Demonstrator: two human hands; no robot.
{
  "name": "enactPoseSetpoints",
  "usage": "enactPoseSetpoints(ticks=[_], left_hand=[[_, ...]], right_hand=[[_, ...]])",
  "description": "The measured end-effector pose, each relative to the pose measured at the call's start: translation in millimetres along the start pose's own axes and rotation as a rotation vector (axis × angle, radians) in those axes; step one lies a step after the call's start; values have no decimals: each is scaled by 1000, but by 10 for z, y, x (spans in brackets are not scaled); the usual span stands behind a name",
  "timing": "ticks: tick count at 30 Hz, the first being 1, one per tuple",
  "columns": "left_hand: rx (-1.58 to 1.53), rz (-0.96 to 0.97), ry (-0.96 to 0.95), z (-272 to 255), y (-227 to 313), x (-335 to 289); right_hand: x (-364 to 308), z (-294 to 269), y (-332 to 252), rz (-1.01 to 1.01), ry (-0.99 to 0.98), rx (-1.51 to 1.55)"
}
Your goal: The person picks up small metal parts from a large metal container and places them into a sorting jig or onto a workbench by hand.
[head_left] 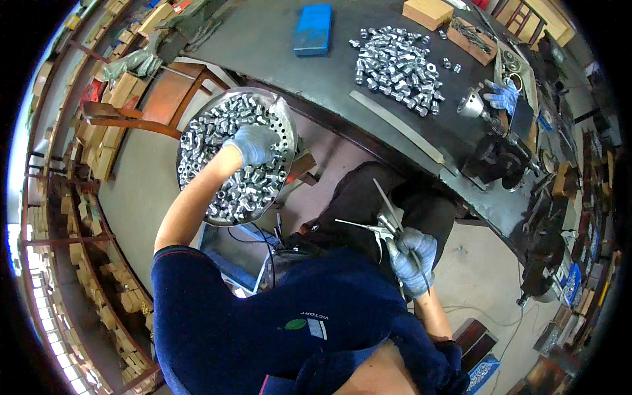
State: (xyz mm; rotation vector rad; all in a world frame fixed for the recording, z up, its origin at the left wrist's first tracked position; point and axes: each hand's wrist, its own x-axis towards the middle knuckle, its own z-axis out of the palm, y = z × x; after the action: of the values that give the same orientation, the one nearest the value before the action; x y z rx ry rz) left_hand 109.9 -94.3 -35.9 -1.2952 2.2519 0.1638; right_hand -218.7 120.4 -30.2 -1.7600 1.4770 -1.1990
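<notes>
Evidently the left hand (253, 145), in a pale blue glove, is down among the metal fittings (230, 113) heaped in a round metal basin (263, 97), near the side pierced with holes. Its fingertips are hidden, so I cannot tell whether they are open or closed on a fitting. The forearm crosses the basin and covers some of the pieces.

The right hand (415, 260), also gloved, sits above the lap with its fingers curled around a slender rod (387, 197); a pale tool with a thin nozzle (355, 225) shows beside it, though how that is held is unclear.

A wooden chair (168, 97) stands just beyond the basin. Below the basin is a blue bin (222, 245), partly hidden, with a dark cable (271, 258) beside it. The dark workbench (260, 39) stretches ahead, bearing a second pile of fittings (398, 66), a blue box (313, 29), and a wooden block (428, 12). A flat metal bar (398, 128) lies between that pile and the near edge; a loose blue glove (503, 97) lies farther right.
</notes>
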Motion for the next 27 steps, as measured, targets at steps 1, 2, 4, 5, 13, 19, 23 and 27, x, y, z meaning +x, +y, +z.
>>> enactPoseSetpoints(ticks=[1,2,4,5,13,19,23,27], left_hand=[[19,21,35,162,-16,56],[38,50,73,335,-27,157],[41,67,112,451,-30,239],[25,58,110,425,-3,243],[-2,55,153,380,16,214],[-935,69,495,11,265,-183],[-1285,335,415,-406,802,-559],[-1565,413,66,-434,1328,-633]], right_hand=[[6,5,-3,-15,-21,-4],[12,-3,2,-26,-37,-13],[21,17,-43,-16,10,66],[8,9,-42,-6,14,73],[-76,-15,17,39,57,3],[-33,-44,46,25,-17,-67],[50,-5,4,47,-61,69],[107,55,20,-70,-38,65]])
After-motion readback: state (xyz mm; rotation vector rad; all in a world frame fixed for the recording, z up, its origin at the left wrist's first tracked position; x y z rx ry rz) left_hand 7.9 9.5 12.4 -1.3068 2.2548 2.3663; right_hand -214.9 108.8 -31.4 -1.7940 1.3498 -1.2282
